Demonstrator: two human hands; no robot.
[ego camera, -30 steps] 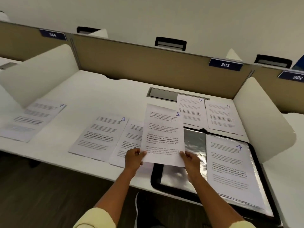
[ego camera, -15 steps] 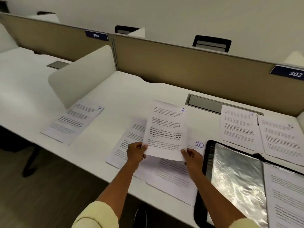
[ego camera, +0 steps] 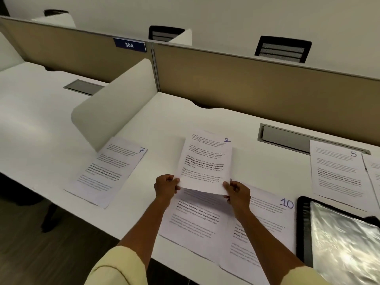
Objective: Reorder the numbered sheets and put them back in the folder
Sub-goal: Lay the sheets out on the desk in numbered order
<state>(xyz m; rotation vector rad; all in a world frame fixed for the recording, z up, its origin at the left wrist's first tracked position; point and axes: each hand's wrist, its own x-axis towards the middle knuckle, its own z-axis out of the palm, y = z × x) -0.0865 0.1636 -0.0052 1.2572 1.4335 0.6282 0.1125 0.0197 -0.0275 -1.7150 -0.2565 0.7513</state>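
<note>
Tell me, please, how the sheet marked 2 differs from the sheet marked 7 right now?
Sheet 2 is held up off the desk, pinched at its lower corners by the left hand and right hand; sheet 7 lies flat on the desk, untouched. Sheet 2 sits mid-desk, while sheet 7 rests left beside the white divider. Both are white printed pages with a handwritten blue number top right.

the sheet under the right hand has its number hidden by sheet 2, so no idea which one it is. folder off to the right of that hand gets chopped by the frame edge, same for the page past sheet 5. body text everywhere is too small to read
</note>
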